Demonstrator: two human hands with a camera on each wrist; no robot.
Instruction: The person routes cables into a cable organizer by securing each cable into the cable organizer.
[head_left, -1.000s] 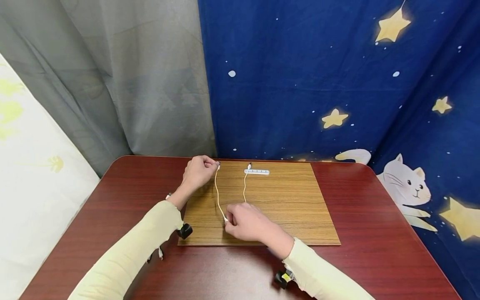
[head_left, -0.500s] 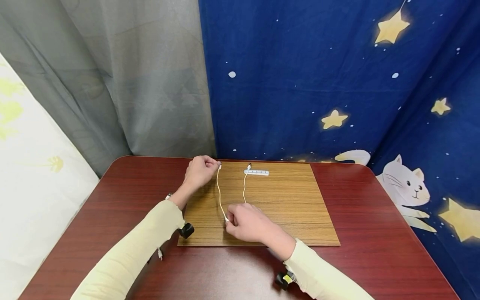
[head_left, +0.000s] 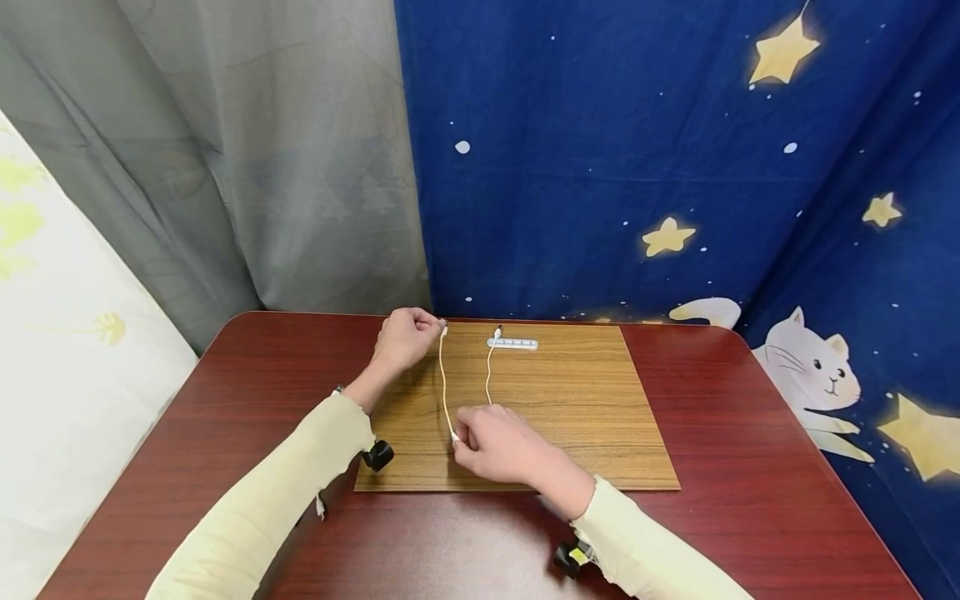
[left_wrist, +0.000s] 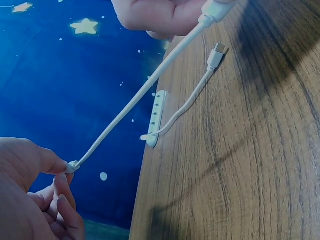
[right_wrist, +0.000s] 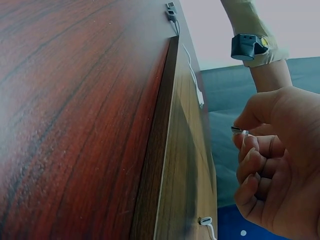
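Observation:
A short white charging cable [head_left: 444, 379] is stretched between my two hands above the wood-grain board [head_left: 570, 417]. My left hand [head_left: 405, 337] pinches its far end near the board's back left corner. My right hand [head_left: 495, 444] pinches the near end's plug [right_wrist: 237, 130] over the front part of the board. A white slotted cable holder [head_left: 517, 343] lies at the back of the board. A second white cable [left_wrist: 187, 106] runs through its end slot, with a USB-C plug [left_wrist: 216, 57] at its near end on the board.
The board lies on a dark red table [head_left: 750, 467]. More cable plugs [right_wrist: 171, 12] lie on the table to the left of the board, partly hidden by the left arm in the head view. Curtains [head_left: 570, 167] hang behind the table.
My left hand has shifted slightly to the right with its end of the cable. The right hand has barely moved, and the second cable and holder stay in place.

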